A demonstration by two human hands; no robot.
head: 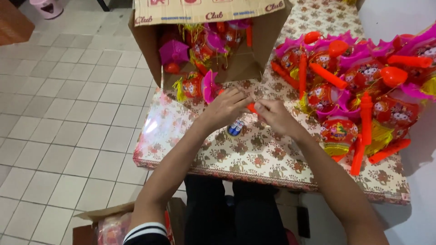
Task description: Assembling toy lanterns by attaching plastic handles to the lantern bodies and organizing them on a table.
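Over a table covered in a floral cloth (254, 156), my left hand (225, 109) and my right hand (276, 115) meet around a small orange stick-like handle (251, 108). Both hands grip it, and most of it is hidden by my fingers. A small blue and white cylinder (235, 128) lies on the cloth just below my hands. A toy lantern in red, yellow and pink (198, 86) rests right behind my left hand, at the mouth of a cardboard box (204, 11).
The tipped cardboard box at the table's far side holds several more lanterns. A large pile of red and pink lanterns with orange handles (359, 86) fills the right side of the table. Another box (109, 224) stands on the tiled floor (59, 113) at lower left.
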